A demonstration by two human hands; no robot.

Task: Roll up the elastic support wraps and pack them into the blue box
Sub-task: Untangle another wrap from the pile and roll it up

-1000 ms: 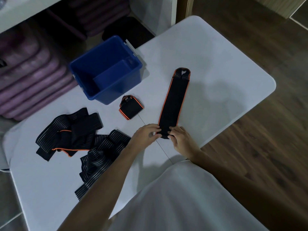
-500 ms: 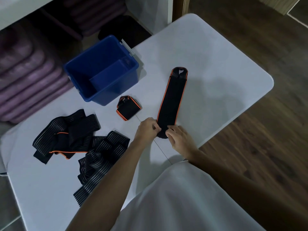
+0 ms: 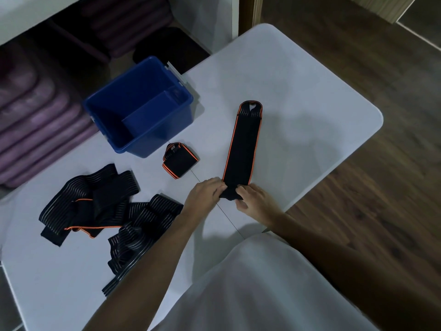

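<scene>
A long black wrap with orange edges (image 3: 243,144) lies flat on the white table (image 3: 298,111), stretching away from me. Its near end is curled into a small roll, pinched between my left hand (image 3: 205,192) and my right hand (image 3: 256,203). A finished rolled wrap (image 3: 179,163) sits just in front of the blue box (image 3: 140,111), which stands open with nothing visible inside. A heap of unrolled black striped wraps (image 3: 100,206) lies to the left of my left forearm.
The table's right edge and rounded corner (image 3: 372,123) drop to a wooden floor. Purple folded mats (image 3: 35,120) are stacked on shelves behind the box. My white shirt (image 3: 257,287) fills the bottom of the view.
The near end of the long wrap has been turned over into a small roll between my fingers. Both hands have shifted slightly forward along the wrap.
</scene>
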